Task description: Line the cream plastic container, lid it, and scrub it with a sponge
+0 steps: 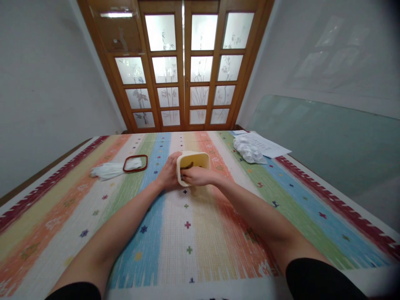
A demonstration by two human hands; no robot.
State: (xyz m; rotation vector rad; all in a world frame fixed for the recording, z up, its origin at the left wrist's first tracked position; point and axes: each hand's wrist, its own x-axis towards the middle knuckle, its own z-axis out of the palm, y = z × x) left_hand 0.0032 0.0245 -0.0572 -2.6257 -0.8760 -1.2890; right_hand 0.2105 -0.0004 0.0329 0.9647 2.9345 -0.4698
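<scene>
A cream plastic container point(206, 155) with a rounded square mouth stands tilted toward me on the striped tablecloth. My left hand point(170, 171) is closed around its left side. Through the mouth reaches my right hand point(195, 176), its fingers bent inside near the left wall. Small dark brown pieces point(188, 166) show by those fingers; the fingertips and whatever they pinch are hidden. To the left lies a dark red rounded rectangular frame point(146, 162), over one end of a crumpled white plastic bag point(108, 170).
A striped cloth point(187, 237) covers the table. At the back right lie a crumpled white bundle point(248, 150) and printed paper sheets point(270, 144). A glass panel point(328, 137) leans by the right wall. Wooden doors point(184, 83) with frosted panes stand beyond the table.
</scene>
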